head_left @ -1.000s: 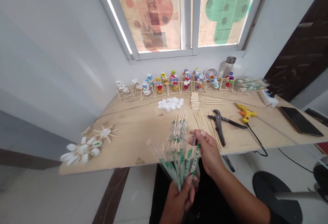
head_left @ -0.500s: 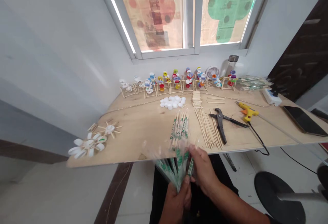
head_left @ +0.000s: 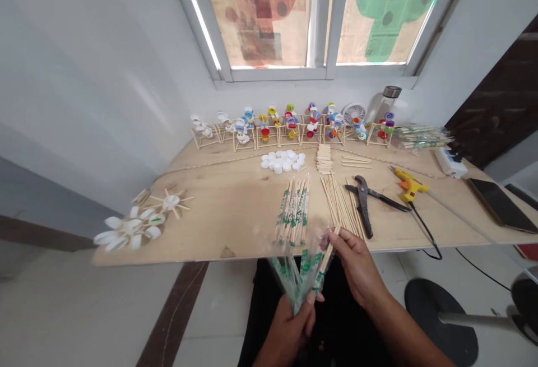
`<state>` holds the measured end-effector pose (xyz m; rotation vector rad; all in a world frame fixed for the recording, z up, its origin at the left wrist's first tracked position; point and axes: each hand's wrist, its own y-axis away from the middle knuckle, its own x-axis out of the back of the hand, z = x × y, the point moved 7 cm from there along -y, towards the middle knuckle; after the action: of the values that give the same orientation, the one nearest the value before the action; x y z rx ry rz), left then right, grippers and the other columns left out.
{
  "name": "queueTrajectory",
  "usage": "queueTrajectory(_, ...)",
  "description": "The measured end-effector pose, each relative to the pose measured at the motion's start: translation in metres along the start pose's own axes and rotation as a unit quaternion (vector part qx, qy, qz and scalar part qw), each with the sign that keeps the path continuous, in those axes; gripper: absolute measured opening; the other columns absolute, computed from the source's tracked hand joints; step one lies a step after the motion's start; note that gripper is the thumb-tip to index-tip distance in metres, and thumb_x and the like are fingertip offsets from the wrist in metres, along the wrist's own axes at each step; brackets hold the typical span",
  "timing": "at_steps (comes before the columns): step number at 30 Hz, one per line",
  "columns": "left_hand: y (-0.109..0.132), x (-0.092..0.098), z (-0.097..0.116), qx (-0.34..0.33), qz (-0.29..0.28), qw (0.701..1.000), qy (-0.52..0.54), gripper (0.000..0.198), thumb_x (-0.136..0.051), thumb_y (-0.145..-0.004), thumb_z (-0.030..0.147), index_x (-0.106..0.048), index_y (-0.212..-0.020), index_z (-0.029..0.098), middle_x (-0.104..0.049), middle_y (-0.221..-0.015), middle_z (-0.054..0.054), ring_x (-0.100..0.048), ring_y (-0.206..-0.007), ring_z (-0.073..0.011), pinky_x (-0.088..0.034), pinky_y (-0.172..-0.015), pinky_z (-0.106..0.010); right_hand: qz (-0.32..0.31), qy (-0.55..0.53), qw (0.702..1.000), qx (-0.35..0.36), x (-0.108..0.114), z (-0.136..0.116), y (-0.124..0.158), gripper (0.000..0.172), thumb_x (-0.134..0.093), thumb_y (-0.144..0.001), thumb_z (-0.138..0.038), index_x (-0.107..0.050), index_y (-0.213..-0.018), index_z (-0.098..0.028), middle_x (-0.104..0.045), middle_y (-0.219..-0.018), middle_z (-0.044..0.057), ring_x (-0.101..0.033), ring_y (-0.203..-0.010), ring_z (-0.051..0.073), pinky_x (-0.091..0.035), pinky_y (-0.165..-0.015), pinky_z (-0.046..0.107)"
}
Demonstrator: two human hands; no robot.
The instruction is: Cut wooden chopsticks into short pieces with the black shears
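Note:
My left hand is closed around the lower end of a fan of clear plastic wrappers with green print, low in front of the table edge. A pair of chopsticks stands at the right side of this bunch, its lower part inside a printed wrapper. Thumb and fingers of my right hand pinch the chopsticks near their upper end, where bare wood shows. Just beyond, several wrapped chopsticks lie side by side on the table. Loose bare chopsticks lie to their right.
Pliers, a yellow glue gun and a phone lie on the right. White bottle caps and short sticks are mid-table. Cap wheels on stick frames line the back; white cap wheels lie left.
My right hand has moved slightly right and up, and bare chopstick ends now show at its fingertips. The wrapper bunch has shifted a little right. The camera view has shifted slightly.

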<state>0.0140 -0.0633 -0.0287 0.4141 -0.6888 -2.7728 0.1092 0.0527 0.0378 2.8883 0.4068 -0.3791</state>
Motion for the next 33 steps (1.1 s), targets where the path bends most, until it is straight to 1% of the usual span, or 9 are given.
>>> queueTrajectory(4,0.002,-0.008,0.007,-0.001,-0.041,0.999,0.01,0.048,-0.061,-0.067,0.057,-0.061,-0.091,0.015,-0.052,-0.049,0.003,-0.044,-0.042,-0.0094,-0.034,-0.044,-0.022,-0.003,0.007,0.999,-0.04,-0.003,0.014,0.001,0.026,-0.063,-0.075,-0.043,-0.063,-0.067,-0.018,-0.062,-0.063,-0.001,-0.054,-0.063,0.015,-0.041,-0.062,0.025)
queueTrajectory(8,-0.003,-0.01,0.007,0.018,-0.069,0.997,0.015,0.048,-0.061,-0.067,0.057,-0.061,-0.093,0.017,-0.045,-0.045,0.006,-0.034,-0.038,-0.0072,-0.024,-0.039,-0.02,-0.009,0.008,0.999,-0.05,-0.005,0.014,-0.007,0.026,-0.064,-0.073,-0.043,-0.064,-0.068,-0.017,-0.062,-0.062,-0.001,-0.054,-0.06,0.015,-0.041,-0.06,0.024)
queueTrajectory(14,-0.01,-0.002,-0.012,0.05,-0.07,0.996,0.031,0.048,-0.062,-0.062,0.062,-0.061,-0.076,0.016,-0.028,-0.041,0.009,-0.022,-0.039,-0.0052,-0.014,-0.039,-0.02,0.097,-0.017,0.993,0.067,0.041,-0.064,-0.06,0.025,-0.071,-0.064,-0.039,-0.065,-0.071,-0.016,-0.06,-0.057,-0.001,-0.052,-0.053,0.009,-0.038,-0.05,0.019)
queueTrajectory(17,-0.014,0.018,-0.024,0.059,-0.035,0.997,0.046,0.048,-0.065,-0.059,0.062,-0.059,-0.071,0.017,-0.028,-0.042,0.009,-0.02,-0.039,-0.0048,-0.011,-0.038,-0.02,0.1,0.042,0.987,0.121,0.055,-0.104,-0.09,0.026,-0.068,-0.063,-0.041,-0.063,-0.072,-0.017,-0.059,-0.057,-0.002,-0.051,-0.051,0.009,-0.037,-0.046,0.019)
queueTrajectory(19,-0.017,0.037,-0.03,0.062,0.008,0.996,0.067,0.048,-0.066,-0.056,0.063,-0.058,-0.069,0.017,-0.027,-0.042,0.01,-0.021,-0.039,-0.0046,-0.012,-0.038,-0.019,0.094,0.098,0.983,0.125,0.057,-0.114,-0.108,0.026,-0.065,-0.065,-0.043,-0.062,-0.072,-0.018,-0.057,-0.057,-0.003,-0.05,-0.047,0.008,-0.037,-0.044,0.019)
queueTrajectory(23,-0.021,0.071,-0.034,0.057,0.091,0.989,0.1,0.049,-0.069,-0.052,0.063,-0.057,-0.067,0.018,-0.025,-0.044,0.01,-0.022,-0.039,-0.0039,-0.014,-0.038,-0.018,0.061,0.199,0.974,0.088,0.043,-0.093,-0.141,0.026,-0.06,-0.068,-0.042,-0.063,-0.07,-0.016,-0.058,-0.056,-0.001,-0.049,-0.045,0.008,-0.034,-0.039,0.018)
queueTrajectory(26,-0.023,0.079,-0.026,0.037,0.114,0.988,0.1,0.047,-0.07,-0.051,0.061,-0.057,-0.065,0.018,-0.026,-0.044,0.009,-0.021,-0.039,-0.0039,-0.015,-0.037,-0.017,0.032,0.299,0.952,0.053,0.028,-0.065,-0.159,0.024,-0.057,-0.07,-0.037,-0.064,-0.066,-0.015,-0.06,-0.054,0.0,-0.048,-0.043,0.009,-0.035,-0.039,0.019)
queueTrajectory(29,-0.026,0.076,-0.016,0.021,0.108,0.989,0.103,0.046,-0.07,-0.053,0.06,-0.057,-0.065,0.017,-0.024,-0.043,0.01,-0.02,-0.039,-0.0034,-0.015,-0.037,-0.017,0.039,0.411,0.91,0.04,0.024,-0.048,-0.17,0.024,-0.053,-0.073,-0.033,-0.062,-0.059,-0.016,-0.059,-0.051,0.0,-0.049,-0.044,0.011,-0.035,-0.043,0.021)
queueTrajectory(33,-0.027,0.067,-0.006,0.015,0.097,0.988,0.117,0.047,-0.067,-0.055,0.062,-0.057,-0.068,0.017,-0.021,-0.043,0.011,-0.016,-0.039,-0.0029,-0.013,-0.036,-0.015,0.079,0.558,0.824,0.051,0.027,-0.048,-0.173,0.022,-0.058,-0.071,-0.032,-0.06,-0.054,-0.017,-0.062,-0.057,0.004,-0.058,-0.064,0.019,-0.035,-0.055,0.025)
